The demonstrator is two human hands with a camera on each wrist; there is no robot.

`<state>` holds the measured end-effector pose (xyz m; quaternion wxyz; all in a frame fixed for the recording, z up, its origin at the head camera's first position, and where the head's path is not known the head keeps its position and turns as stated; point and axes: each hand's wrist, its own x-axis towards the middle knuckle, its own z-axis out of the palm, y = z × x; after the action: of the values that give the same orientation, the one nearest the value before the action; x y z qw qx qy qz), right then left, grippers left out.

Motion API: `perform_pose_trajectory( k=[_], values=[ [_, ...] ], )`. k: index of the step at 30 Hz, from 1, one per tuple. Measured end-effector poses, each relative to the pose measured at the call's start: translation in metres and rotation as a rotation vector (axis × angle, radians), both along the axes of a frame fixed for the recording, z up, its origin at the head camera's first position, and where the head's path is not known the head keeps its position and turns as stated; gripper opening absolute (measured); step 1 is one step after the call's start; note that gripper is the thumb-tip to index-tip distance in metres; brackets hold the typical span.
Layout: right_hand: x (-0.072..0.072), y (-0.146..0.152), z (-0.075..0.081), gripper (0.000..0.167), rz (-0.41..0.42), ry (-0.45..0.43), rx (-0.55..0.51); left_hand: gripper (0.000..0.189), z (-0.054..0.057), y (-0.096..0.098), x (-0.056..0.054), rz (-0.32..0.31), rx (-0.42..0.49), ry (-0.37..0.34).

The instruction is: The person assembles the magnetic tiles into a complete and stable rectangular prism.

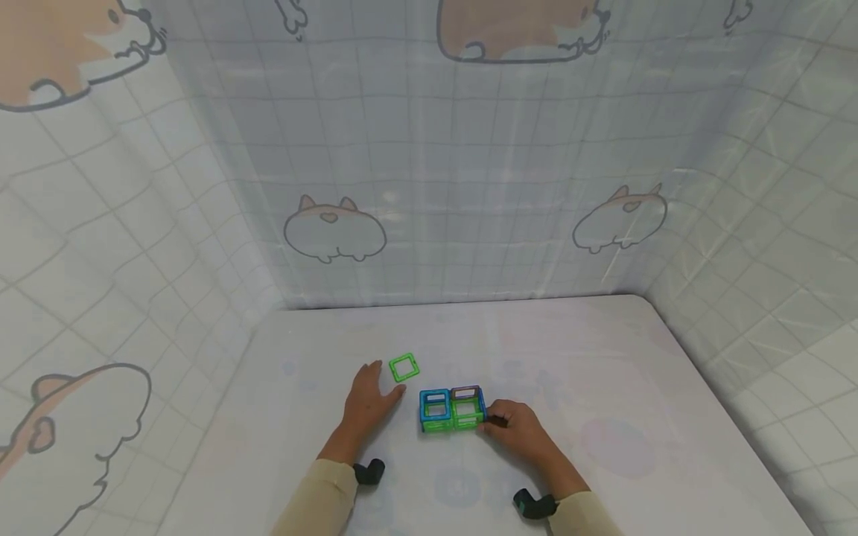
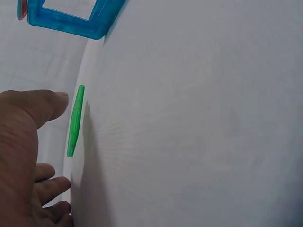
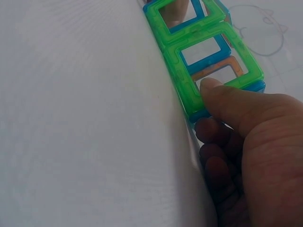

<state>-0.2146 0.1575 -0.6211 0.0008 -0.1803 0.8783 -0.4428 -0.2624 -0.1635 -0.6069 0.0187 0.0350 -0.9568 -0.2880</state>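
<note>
A small two-cell box of magnetic tiles [image 1: 437,427], with blue, green and orange frames, stands on the table. My right hand [image 1: 523,432] pinches its right end; in the right wrist view the thumb lies against a green square frame [image 3: 177,71] and the other fingers curl by the blue end. My left hand [image 1: 365,402] is spread, thumb apart from the fingers, beside a loose green square magnetic tile [image 1: 394,372]. In the left wrist view that tile is seen edge-on between thumb and fingers, with no clear contact. A blue tile frame [image 2: 66,29] of the box shows above.
The white table [image 1: 603,357] carries faint printed shapes. Wall sheets with a grid and dog drawings [image 1: 335,231] rise at the back, left and right. Dark wrist-worn cameras [image 1: 370,472] sit on both wrists.
</note>
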Motion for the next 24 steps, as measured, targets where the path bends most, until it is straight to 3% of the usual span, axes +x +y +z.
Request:
perform_pose_trajectory(
  k=[8, 14, 24],
  values=[
    [-0.0002, 0.0004, 0.0000, 0.008, 0.011, 0.012, -0.011, 0.074, -0.0040, -0.0004, -0.0044, -0.063, -0.032, 0.052],
    [0.0002, 0.0003, 0.0008, 0.009, 0.000, -0.005, 0.007, 0.072, -0.0042, 0.0016, -0.0038, -0.119, -0.094, 0.050],
    [0.0010, -0.0006, 0.0010, 0.007, -0.004, -0.017, 0.023, 0.076, 0.0031, 0.0063, -0.0095, -0.121, -0.077, 0.033]
  ],
)
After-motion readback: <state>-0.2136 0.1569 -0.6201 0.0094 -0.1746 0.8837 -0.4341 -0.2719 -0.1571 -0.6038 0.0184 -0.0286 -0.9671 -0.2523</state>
